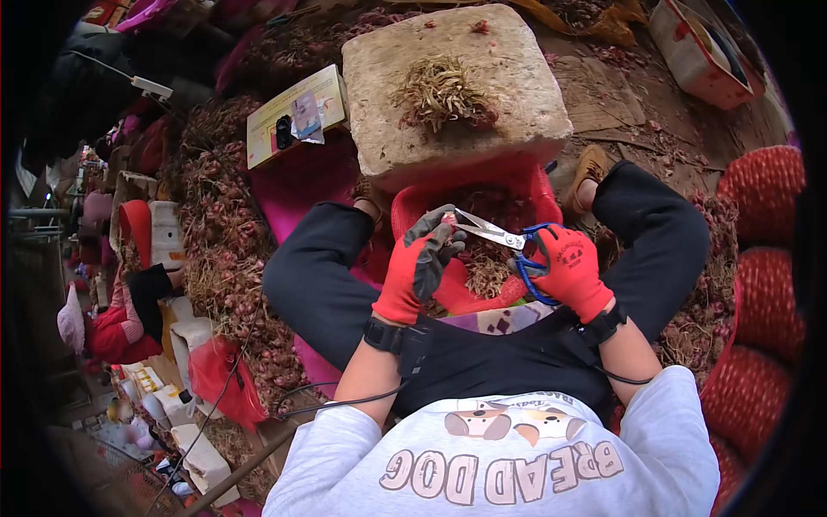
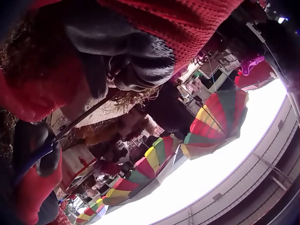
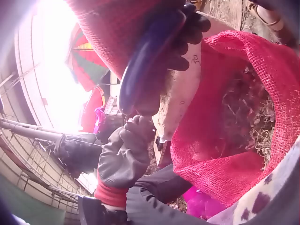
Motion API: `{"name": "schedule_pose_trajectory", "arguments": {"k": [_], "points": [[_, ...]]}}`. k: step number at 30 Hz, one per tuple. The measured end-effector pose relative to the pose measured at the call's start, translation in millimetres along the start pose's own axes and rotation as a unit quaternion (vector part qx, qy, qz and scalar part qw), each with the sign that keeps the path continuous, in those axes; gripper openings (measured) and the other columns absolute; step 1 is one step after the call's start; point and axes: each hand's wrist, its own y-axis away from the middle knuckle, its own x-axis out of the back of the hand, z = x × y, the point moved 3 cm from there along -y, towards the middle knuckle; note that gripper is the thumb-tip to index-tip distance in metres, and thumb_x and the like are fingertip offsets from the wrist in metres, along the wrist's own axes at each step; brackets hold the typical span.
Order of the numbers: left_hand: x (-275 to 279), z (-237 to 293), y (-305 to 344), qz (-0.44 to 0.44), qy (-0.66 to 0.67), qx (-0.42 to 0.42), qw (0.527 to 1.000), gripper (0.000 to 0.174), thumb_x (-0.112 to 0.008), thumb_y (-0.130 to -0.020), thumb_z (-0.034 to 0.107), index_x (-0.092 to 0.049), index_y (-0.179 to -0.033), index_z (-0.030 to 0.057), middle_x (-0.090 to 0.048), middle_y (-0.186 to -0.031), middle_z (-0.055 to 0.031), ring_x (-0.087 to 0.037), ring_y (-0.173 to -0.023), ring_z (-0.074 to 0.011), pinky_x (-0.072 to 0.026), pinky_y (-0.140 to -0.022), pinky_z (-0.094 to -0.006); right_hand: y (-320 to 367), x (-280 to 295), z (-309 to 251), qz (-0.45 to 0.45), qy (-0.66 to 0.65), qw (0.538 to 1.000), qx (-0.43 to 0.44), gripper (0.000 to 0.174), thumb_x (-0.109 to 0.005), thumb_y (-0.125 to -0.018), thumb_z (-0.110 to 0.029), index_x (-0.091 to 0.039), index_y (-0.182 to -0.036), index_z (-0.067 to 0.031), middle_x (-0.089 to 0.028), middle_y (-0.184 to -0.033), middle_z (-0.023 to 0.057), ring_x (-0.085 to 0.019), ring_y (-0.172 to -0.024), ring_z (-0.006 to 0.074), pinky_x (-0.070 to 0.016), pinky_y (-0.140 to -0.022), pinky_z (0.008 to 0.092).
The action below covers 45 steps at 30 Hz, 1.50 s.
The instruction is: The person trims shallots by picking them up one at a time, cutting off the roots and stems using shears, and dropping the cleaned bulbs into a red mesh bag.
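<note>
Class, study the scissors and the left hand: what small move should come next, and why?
Probably close the scissors: the right hand grips them, and the parted blades point toward the small pinkish piece the left hand pinches.

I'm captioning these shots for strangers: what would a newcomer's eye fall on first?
Probably the blue-handled scissors in the red-gloved right hand, blades pointing at the left hand, near the centre of the head view. Next, the red mesh bag gaping between the person's legs, and beyond it the big pale block topped with a clump of dry stalks.
</note>
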Motion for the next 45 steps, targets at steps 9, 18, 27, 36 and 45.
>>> {"name": "schedule_pose_trajectory", "arguments": {"k": [9, 18, 27, 36, 45], "points": [[11, -14, -7, -0.047, -0.027, 0.040, 0.998, 0.032, -0.057, -0.093, 0.017, -0.052, -0.121, 0.0016, -0.059, -0.104, -0.0032, -0.057, -0.089, -0.0119, -0.0481, -0.076, -0.0244, 3, -15, 8, -0.037, -0.016, 0.998, -0.039, 0.039, -0.074, -0.068, -0.041, -0.059, -0.088, -0.0113, -0.061, -0.077, 0.0083, -0.062, -0.074, 0.0283, -0.0462, -0.065, 0.0390], [16, -16, -1, -0.015, -0.053, 0.029, 0.998, 0.030, -0.057, -0.093, 0.019, -0.054, -0.117, 0.0010, -0.059, -0.099, -0.0027, -0.057, -0.084, -0.0104, -0.0478, -0.073, -0.0227, -5, 7, -8, 0.038, -0.053, 0.998, -0.003, 0.043, -0.069, -0.073, -0.049, -0.060, -0.088, -0.0098, -0.059, -0.078, 0.0082, -0.060, -0.072, 0.0293, -0.0453, -0.064, 0.0390], [15, -17, 8, 0.006, -0.003, 0.007, 1.000, 0.032, -0.060, -0.091, 0.017, -0.054, -0.117, -0.0012, -0.061, -0.100, -0.0079, -0.060, -0.086, -0.0123, -0.0503, -0.077, -0.0230, 5, -10, -5, -0.034, 0.012, 0.999, 0.009, 0.039, -0.071, -0.069, -0.041, -0.058, -0.091, -0.0116, -0.060, -0.082, 0.0073, -0.060, -0.076, 0.0277, -0.0451, -0.066, 0.0396], [6, 8, 31, 0.032, -0.078, -0.027, 0.996, 0.034, -0.060, -0.092, 0.016, -0.052, -0.118, -0.0031, -0.058, -0.097, -0.0050, -0.056, -0.079, -0.0104, -0.0460, -0.070, -0.0218, 2, 2, -3, 0.053, -0.063, 0.996, -0.030, 0.039, -0.070, -0.074, -0.043, -0.061, -0.093, -0.0101, -0.063, -0.080, 0.0084, -0.062, -0.074, 0.0291, -0.0472, -0.065, 0.0386], [176, 74, 231, 0.382, -0.258, -0.127, 0.878, 0.022, -0.057, -0.091, 0.015, -0.058, -0.109, 0.0011, -0.062, -0.088, -0.0053, -0.058, -0.068, -0.0115, -0.0472, -0.060, -0.0245, -13, 5, 25, 0.132, -0.135, 0.979, -0.081, 0.034, -0.066, -0.081, -0.038, -0.059, -0.094, -0.0075, -0.063, -0.088, 0.0138, -0.061, -0.080, 0.0346, -0.0474, -0.068, 0.0416]]}}
